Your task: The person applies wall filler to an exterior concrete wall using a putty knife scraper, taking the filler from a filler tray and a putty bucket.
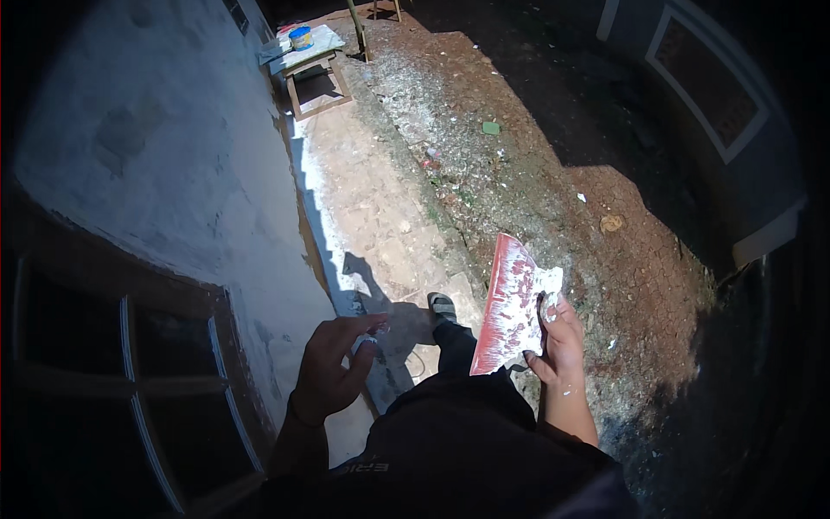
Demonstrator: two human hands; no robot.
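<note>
My right hand (564, 339) grips a wide red putty spreader (506, 307) by its edge. White paste is smeared over the spreader's face and its grip side, with the straight red edge turned left. Some of the paste is on the fingers and wrist too. Held apart from it, near the wall, my left hand (333, 368) has its thumb and forefinger parted, with white and reddish smears at the tips. No tool shows in it.
At left runs a patchy white plastered wall (207, 164) with a dark-framed window (130, 381). A small wooden table (316, 54) ahead bears a blue-lidded tub (301, 37). A paved strip (372, 182) borders rough, white-spattered dirt; another wall (769, 203) stands right.
</note>
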